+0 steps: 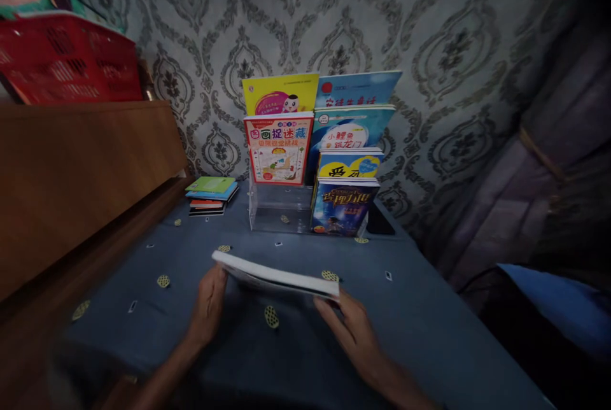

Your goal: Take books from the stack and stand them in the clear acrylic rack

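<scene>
A book [277, 276], seen almost edge-on with its pale edge toward the rack, is held above the table between both hands. My left hand [210, 298] is closed on its left end. At its right end, my right hand [348, 324] grips the near corner. Beyond the hands stands a clear tiered book rack [281, 218]. Its left column holds a yellow book [281, 93] behind a red-framed picture book [279, 150]. On the right, two blue books, a yellow-and-blue book [351, 165] and a dark blue book [342, 209] stand in steps.
A small stack of books [210, 190] lies left of the rack on the cloth-covered table [382, 327]. Farther left, a red basket [71, 60] rests on a wooden cabinet [86, 174]. A dark flat object [380, 220] lies behind the rack's right side. A curtain [515, 187] hangs at right.
</scene>
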The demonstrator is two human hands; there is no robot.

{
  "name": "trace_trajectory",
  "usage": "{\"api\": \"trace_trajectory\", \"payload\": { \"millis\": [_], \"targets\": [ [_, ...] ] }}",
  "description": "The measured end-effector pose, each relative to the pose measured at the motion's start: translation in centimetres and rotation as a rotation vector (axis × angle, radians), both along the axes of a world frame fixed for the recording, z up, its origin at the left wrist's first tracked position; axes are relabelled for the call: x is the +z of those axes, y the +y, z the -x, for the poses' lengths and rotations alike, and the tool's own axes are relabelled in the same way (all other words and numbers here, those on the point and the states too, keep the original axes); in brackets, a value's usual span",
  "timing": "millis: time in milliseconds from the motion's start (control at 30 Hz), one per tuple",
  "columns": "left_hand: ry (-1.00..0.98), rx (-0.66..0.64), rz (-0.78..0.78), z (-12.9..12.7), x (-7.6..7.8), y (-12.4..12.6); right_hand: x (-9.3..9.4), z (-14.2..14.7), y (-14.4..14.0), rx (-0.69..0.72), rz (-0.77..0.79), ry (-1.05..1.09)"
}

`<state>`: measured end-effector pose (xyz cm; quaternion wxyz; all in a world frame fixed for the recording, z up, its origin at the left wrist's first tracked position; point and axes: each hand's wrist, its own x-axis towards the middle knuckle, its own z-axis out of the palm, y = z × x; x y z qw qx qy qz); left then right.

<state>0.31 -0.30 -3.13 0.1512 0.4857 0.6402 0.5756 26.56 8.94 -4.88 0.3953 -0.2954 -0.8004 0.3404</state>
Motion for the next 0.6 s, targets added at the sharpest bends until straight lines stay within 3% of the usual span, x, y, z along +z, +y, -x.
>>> {"api": "trace_trajectory", "payload": {
  "millis": [167, 467, 600],
  "targets": [
    [0.021, 0.033, 0.030, 0.0, 1.4, -0.4, 1.5, 2.1, 0.3, -0.090, 0.086, 0.170],
    [-0.011, 0.044, -0.014, -1.1, 1.4, 0.1, -1.7, 2.6, -0.6, -0.221, -0.016, 0.195],
    [-0.015, 0.021, -0.029, -1.3, 1.2, 0.1, -1.2, 2.7, -0.8, -0.191, -0.030, 0.164]
  ]
}}
